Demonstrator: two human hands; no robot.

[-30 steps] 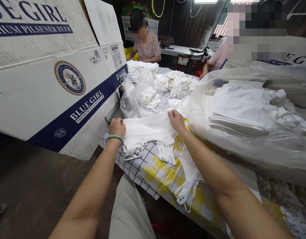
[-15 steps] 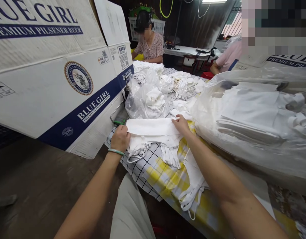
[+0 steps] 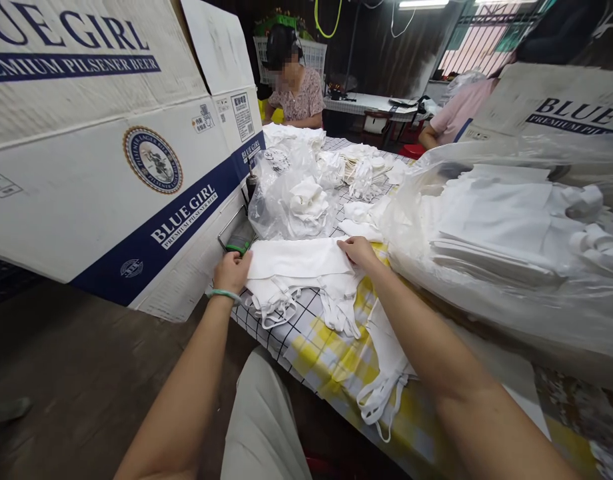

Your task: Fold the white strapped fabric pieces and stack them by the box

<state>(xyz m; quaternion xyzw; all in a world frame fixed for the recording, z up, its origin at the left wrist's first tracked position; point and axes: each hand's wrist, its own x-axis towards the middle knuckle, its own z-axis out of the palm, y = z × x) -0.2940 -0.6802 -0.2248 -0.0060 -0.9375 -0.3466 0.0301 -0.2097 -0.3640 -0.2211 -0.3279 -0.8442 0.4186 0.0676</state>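
Note:
A folded white cloth piece (image 3: 299,259) lies on top of a small stack of white pieces with straps (image 3: 281,303) at the near edge of the checked tablecloth (image 3: 316,350). My left hand (image 3: 230,272), with a green bangle on the wrist, is closed on the cloth's left end. My right hand (image 3: 359,252) pinches its right end, fingers pressed on the fabric. Another white strapped piece (image 3: 384,367) hangs over the table edge under my right forearm.
A big BLUE GIRL carton (image 3: 111,153) stands at the left, touching the table. A clear bag of white cloth (image 3: 294,200) sits behind the stack, and a large plastic bag of folded white pieces (image 3: 506,227) fills the right. Two people (image 3: 296,90) sit at the far end.
The cloth, spread wider a second ago, is now folded into a narrower band. My hands shifted slightly with it and still hold its two ends.

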